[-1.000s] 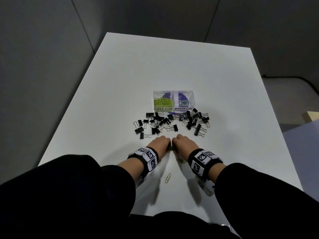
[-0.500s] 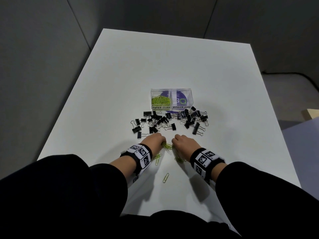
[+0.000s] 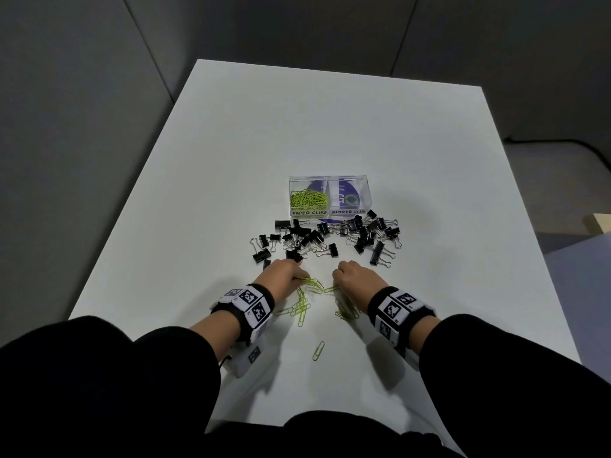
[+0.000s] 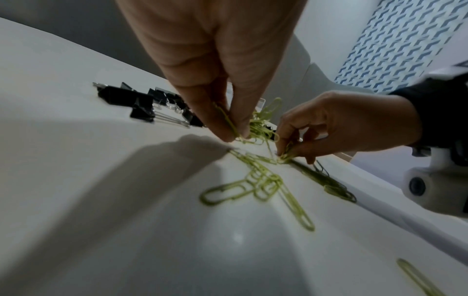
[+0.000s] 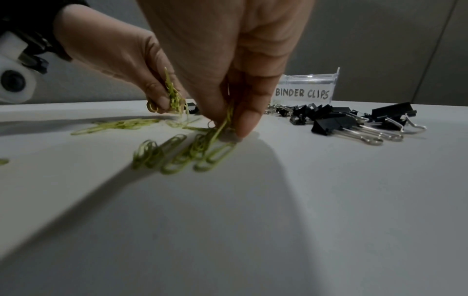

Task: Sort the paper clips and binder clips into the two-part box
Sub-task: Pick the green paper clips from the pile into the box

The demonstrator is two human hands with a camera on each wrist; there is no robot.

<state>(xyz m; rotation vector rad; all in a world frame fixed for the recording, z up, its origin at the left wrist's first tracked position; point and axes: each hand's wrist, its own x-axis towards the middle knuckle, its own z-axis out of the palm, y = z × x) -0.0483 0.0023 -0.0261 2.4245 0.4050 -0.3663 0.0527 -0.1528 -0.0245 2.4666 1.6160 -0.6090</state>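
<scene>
A clear two-part box (image 3: pixel 369 197) stands mid-table, labelled PAPER CLIPS and BINDER CLIPS; green paper clips (image 3: pixel 308 202) fill its left part, and the right part looks bare. Black binder clips (image 3: pixel 330 236) lie scattered in front of it. Nearer me, loose green paper clips (image 3: pixel 301 307) lie on the table. My left hand (image 3: pixel 283 275) pinches a bunch of green clips (image 4: pixel 258 124) between thumb and fingers. My right hand (image 3: pixel 355 280) pinches a few clips (image 5: pixel 222 122) just above the table, beside a small pile (image 5: pixel 182 154).
A single paper clip (image 3: pixel 318 351) lies alone near the table's front edge. The white table (image 3: pixel 297 127) stretches bare behind the box. Grey partition walls stand around it, and a light-coloured object (image 3: pixel 600 223) sits off the table at the right.
My hands have drawn apart from each other, uncovering the loose green clips between and behind them. The head view has shifted slightly.
</scene>
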